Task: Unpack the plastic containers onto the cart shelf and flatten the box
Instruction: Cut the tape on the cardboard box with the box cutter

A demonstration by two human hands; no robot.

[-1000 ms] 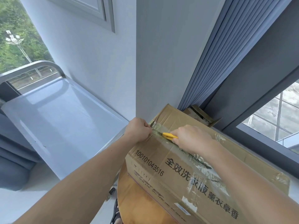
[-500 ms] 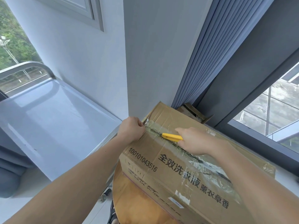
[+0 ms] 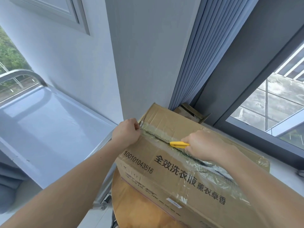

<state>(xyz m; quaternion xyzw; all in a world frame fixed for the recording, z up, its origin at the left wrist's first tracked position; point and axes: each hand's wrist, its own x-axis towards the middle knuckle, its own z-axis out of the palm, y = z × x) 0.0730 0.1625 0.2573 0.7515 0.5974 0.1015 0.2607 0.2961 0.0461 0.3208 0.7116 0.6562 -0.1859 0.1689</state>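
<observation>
Cardboard box [image 3: 166, 163] on round wooden table [image 3: 131, 209], beside cart shelf [image 3: 49, 129]. Left hand [image 3: 126, 133] curled, gripping box's far end. Right hand [image 3: 202, 143] clamped on yellow cutter [image 3: 178, 143], blade at taped top seam [image 3: 156, 135].

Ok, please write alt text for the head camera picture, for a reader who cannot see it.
A person's right hand holds a yellow plastic cutter on the taped top seam of a brown cardboard box, while the left hand grips the box's end. A grey metal cart shelf stands left of it.
</observation>
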